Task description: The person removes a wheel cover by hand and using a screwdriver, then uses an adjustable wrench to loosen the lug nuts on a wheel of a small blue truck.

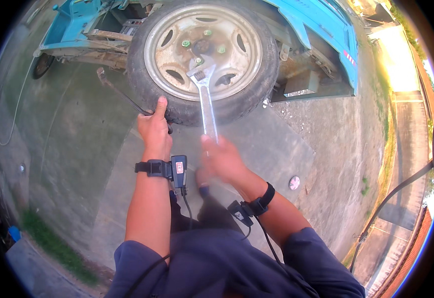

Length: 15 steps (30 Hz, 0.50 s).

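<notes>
Your work is at the lowest green wheel nut (pixel 198 61) on the steel wheel (pixel 176 62), which stands upright beside the turquoise truck (pixel 316 20). The adjustable wrench (pixel 206 102) points up at that nut; whether its jaws are seated on the flats, you cannot tell from here. The step in hand looks like turning this nut, and the next move probably calls for a snug bite and a steady pull, or the wrench may slip.

Your right hand (pixel 222 160) appears closed around the handle's lower end (motion blurs the fingers). Your left hand (pixel 155 131) grips a dark bent bar (pixel 130 101) just at the tire's lower left edge (pixel 138 84), thumb raised toward the rubber.

Mind the edges: a leftward swing of the handle would bring it toward your left wrist and that bar. To the right, the concrete (pixel 281 144) offers more room, with the truck's lower body edge higher up and a round pink-and-white disc (pixel 294 183) beyond your right forearm.
</notes>
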Available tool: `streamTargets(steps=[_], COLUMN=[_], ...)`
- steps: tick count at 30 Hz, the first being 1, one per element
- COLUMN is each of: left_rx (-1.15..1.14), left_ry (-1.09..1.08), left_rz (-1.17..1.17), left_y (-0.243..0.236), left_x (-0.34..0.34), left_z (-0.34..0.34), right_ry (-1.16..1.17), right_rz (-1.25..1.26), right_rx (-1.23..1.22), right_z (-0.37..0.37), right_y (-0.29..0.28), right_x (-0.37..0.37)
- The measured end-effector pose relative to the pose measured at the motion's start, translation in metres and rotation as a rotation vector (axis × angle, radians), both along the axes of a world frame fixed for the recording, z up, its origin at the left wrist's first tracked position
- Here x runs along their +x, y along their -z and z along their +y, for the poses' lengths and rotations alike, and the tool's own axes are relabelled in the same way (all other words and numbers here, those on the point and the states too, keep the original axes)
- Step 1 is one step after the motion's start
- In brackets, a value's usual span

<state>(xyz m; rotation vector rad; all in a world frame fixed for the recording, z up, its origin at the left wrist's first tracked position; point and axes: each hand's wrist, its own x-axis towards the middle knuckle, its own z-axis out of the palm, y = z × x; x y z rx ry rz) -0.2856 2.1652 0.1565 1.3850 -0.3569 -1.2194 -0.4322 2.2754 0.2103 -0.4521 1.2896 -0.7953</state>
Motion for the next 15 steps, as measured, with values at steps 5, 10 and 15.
streamTargets(steps=[5, 10, 15], left_rx=[-0.011, -0.033, 0.011], left_ry=[0.048, 0.028, 0.033], left_rz=[0.015, 0.027, 0.050], left_y=[0.013, 0.016, 0.023], left_x=[0.008, 0.010, 0.012], left_z=[-0.006, -0.010, -0.008], right_ry=[-0.022, -0.051, -0.156], right_rz=[-0.051, -0.165, -0.083], right_rx=[0.099, 0.079, 0.059], right_z=[-0.005, -0.008, -0.017], right_y=[-0.002, -0.004, 0.002], right_x=[-0.001, -0.011, -0.007])
